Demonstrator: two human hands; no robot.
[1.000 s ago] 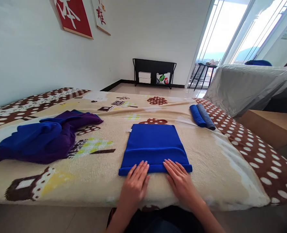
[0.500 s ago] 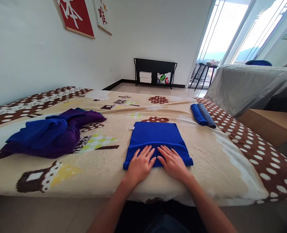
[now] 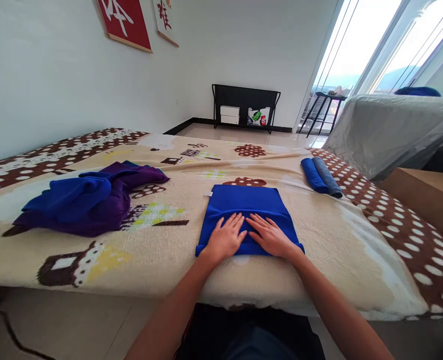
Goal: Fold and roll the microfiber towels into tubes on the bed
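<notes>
A blue towel [image 3: 247,198] lies folded into a rough square in front of me, its near edge rolled up and a small white tag at its far left corner. My left hand [image 3: 227,235] rests palm down on the near left part of the cloth, fingers stretched out. Beside it, my right hand [image 3: 270,235] lies flat on the right part, fingers pointing forward and inward. Both palms partly cover the rolled edge. To the left sits a loose heap of blue cloth [image 3: 66,197] and purple cloth [image 3: 111,210].
A cream patterned blanket [image 3: 161,275] covers the bed. Toward its right border lie a rolled blue towel [image 3: 314,175] and a rolled grey-blue towel [image 3: 327,177]. Beyond the bed stand a black rack [image 3: 246,102], a stool [image 3: 326,105], plastic-covered furniture [image 3: 394,125] and a cardboard box [image 3: 424,192].
Both hands have slid slightly forward over the blue towel, staying flat on it. The whole view has shifted a little with my head.
</notes>
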